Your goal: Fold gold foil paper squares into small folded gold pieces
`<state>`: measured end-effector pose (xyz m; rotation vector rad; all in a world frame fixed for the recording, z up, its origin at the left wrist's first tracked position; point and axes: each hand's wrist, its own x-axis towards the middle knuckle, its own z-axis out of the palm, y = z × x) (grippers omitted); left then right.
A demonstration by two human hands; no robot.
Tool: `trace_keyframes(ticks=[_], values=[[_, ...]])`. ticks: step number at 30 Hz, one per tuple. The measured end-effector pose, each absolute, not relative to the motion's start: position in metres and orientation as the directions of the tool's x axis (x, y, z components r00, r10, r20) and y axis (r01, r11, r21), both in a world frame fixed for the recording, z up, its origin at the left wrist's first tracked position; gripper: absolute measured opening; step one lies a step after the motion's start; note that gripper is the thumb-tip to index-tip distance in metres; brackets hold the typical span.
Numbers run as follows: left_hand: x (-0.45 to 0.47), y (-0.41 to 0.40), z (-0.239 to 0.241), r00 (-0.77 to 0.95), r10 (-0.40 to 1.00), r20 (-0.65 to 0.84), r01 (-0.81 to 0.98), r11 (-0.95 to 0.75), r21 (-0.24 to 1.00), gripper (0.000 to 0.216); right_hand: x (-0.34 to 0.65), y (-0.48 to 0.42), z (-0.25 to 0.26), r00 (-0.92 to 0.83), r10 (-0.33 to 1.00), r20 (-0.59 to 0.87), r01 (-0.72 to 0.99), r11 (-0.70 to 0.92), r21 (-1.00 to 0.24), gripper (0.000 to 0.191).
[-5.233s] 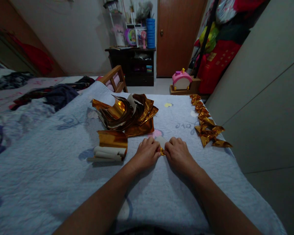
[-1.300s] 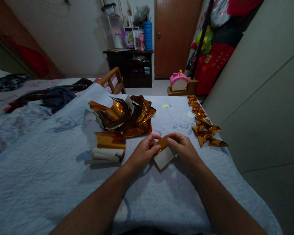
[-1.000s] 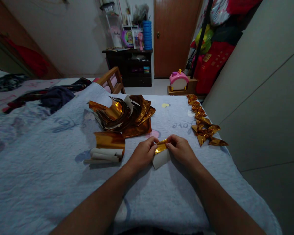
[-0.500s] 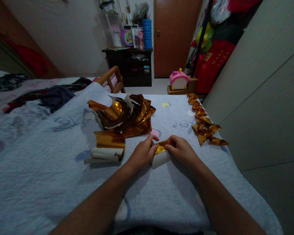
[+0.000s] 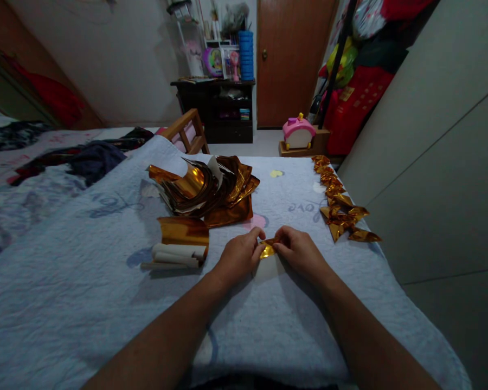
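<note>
My left hand and my right hand meet over a small piece of gold foil paper, each pinching one end of it. Its white underside lies flat on the light blue quilt just below my fingers. Both hands rest low on the quilt. A heap of curled gold foil sheets lies just beyond my left hand. A row of folded gold pieces runs along the quilt's right edge, beyond my right hand.
A curled gold sheet with rolled white paper sits left of my left hand. Dark clothes lie at the far left. A wooden chair, a dark shelf unit, a pink toy house and a door stand beyond. A white cabinet wall borders the right.
The foil piece, held up with its white flap showing, has been brought down onto the quilt, and my fingers have closed in on a smaller gold fold.
</note>
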<state>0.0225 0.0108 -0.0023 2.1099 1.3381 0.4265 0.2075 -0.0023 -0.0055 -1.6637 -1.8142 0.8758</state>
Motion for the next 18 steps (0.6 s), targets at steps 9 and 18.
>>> trace_keyframes(ticks=[9,18], values=[[0.0214,0.0129,-0.0070,0.484,0.874,0.052,0.738,-0.439,0.512,0.006,0.2042,-0.0036,-0.0146,-0.170,0.984,0.057,0.811,0.173,-0.558,0.009],[0.0228,0.0129,-0.0077,0.488,0.873,0.029,0.753,-0.437,0.492,0.009,0.2060,-0.0049,-0.0108,-0.265,0.962,0.058,0.771,0.248,-0.587,0.016]])
